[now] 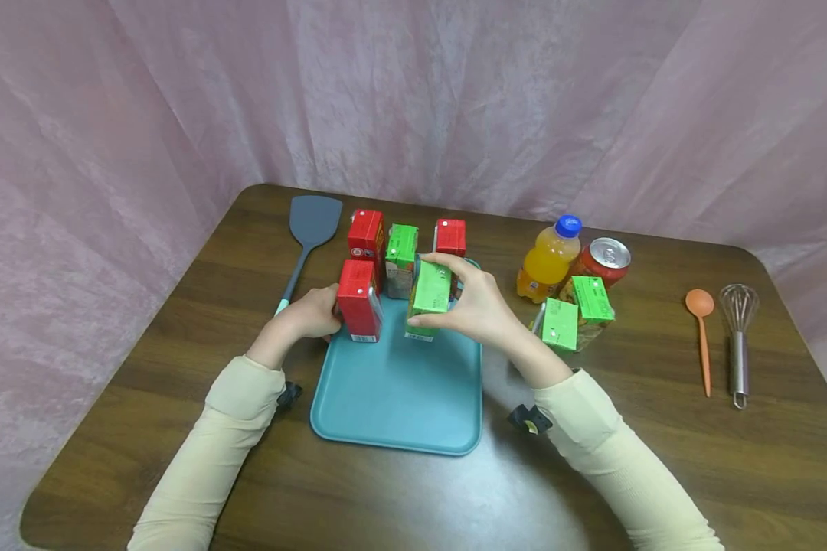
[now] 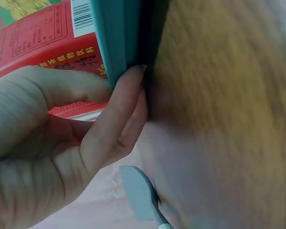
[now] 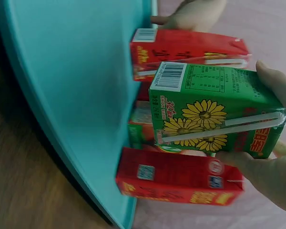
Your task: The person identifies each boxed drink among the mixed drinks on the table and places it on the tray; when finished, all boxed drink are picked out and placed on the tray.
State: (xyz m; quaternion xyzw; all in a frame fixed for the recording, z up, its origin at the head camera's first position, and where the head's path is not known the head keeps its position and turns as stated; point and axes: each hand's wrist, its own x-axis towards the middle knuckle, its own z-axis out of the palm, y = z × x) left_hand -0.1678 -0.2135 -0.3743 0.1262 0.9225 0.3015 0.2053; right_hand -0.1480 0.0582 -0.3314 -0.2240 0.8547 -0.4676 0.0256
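My right hand (image 1: 478, 306) grips a green drink carton (image 1: 433, 287) with yellow flowers and a wrapped straw on its side. In the right wrist view its base hangs a little above the teal tray (image 1: 400, 398). My left hand (image 1: 308, 312) pinches the tray's left rim (image 2: 107, 40), thumb above and fingers beneath. Close beside that hand a red carton (image 1: 358, 295) stands on the tray. Behind it are another red carton (image 1: 367, 233) and a green carton (image 1: 401, 249). A further red carton (image 1: 451, 237) at the back right is partly hidden by my right hand.
Right of the tray stand an orange drink bottle (image 1: 550, 260), a red can (image 1: 605, 260) and two green cartons (image 1: 560, 325). Farther right lie an orange spoon (image 1: 701, 329) and a whisk (image 1: 739, 337). A grey spatula (image 1: 313, 218) lies at the left. Pink curtain hangs behind the table.
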